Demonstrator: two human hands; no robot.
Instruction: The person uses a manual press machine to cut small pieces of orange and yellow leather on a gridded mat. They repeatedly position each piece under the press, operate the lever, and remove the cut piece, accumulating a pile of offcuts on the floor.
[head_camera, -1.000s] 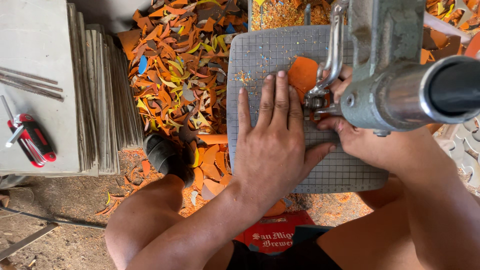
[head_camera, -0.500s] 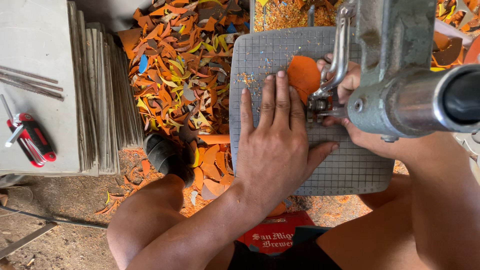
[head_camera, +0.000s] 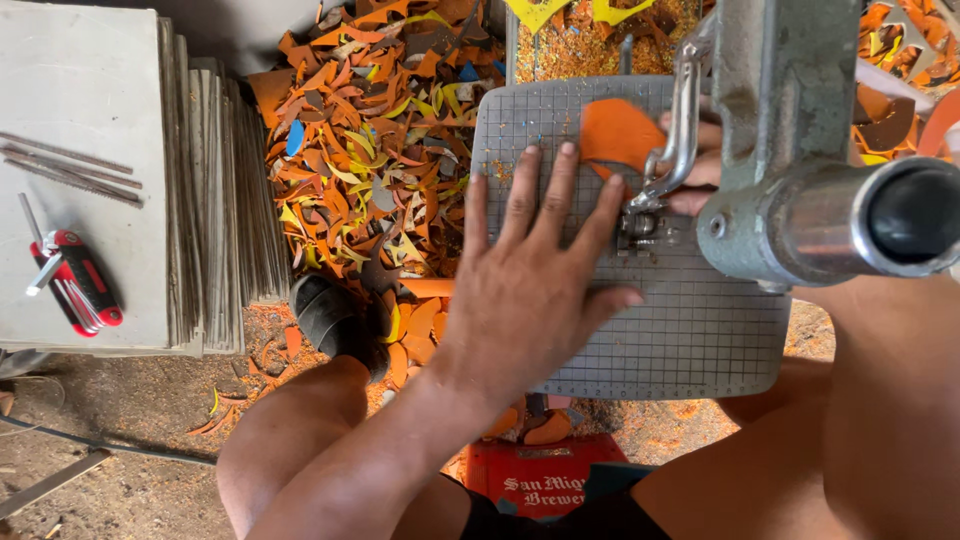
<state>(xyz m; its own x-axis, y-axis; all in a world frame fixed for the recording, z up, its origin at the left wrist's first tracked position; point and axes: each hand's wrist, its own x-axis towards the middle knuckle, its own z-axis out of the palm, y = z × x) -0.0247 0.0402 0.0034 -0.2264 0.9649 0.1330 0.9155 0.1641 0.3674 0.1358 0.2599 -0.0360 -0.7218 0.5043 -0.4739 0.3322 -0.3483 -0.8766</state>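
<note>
My left hand (head_camera: 535, 270) lies flat, fingers spread, on the grey gridded saw table (head_camera: 700, 330), its fingertips pressing the near edge of an orange sheet piece (head_camera: 615, 130). My right hand (head_camera: 700, 165) is mostly hidden behind the grey metal saw arm (head_camera: 800, 170); its fingers touch the orange piece's right side by the blade guard (head_camera: 680, 130). The blade area sits just right of my left fingertips.
A heap of orange, yellow and dark offcuts (head_camera: 370, 160) covers the floor left of the table. A stack of grey sheets (head_camera: 100, 180) carries a red hex-key set (head_camera: 75, 280) and thin saw blades (head_camera: 65, 160). A red crate (head_camera: 545, 480) and my black shoe (head_camera: 335, 320) are below.
The orange piece has moved away from me along the table with both hands following it. My view has shifted slightly.
</note>
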